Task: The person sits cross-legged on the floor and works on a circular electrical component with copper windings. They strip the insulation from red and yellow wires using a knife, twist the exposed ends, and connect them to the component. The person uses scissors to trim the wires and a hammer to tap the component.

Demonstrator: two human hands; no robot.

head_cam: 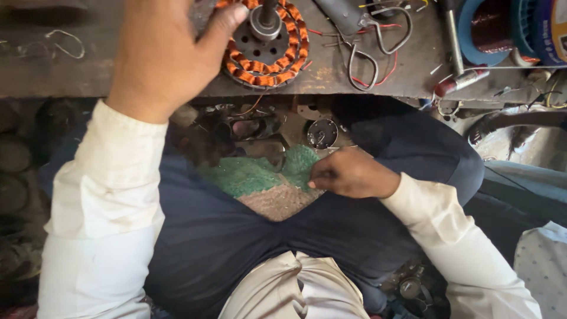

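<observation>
Head view showed a person seated at a dark, worn desk (71, 71), looking down over their own lap. The left hand (162, 56) was raised over the desk edge, fingers spread and loose, gripping nothing; its thumb tip lay just against the rim of the stator (266, 44). That stator, a round ring of orange copper windings around a perforated metal hub, lay flat on the desk, with a steel shaft (267, 16) standing up from its centre toward the camera. Being round, it had no long axis across the desk; its only axis was the shaft, pointing straight up. It lay just to the right of the left hand and well ahead of the right hand, so the left was clearly the nearer.

The right hand (351, 174) rested low in the lap, fingers curled and pinched together on the edge of a green cloth (254, 174) spread between the knees, with a brownish patch at its near end. I could not tell whether anything small was held in that pinch.

Right of the stator on the desk lay scissors (378, 44) among thin red wires (387, 74), their handles toward the person and blades pointing away. Farther right stood a blue spool (493, 29) of copper wire. A small round metal part (322, 133) sat in the clutter below the desk edge.
</observation>
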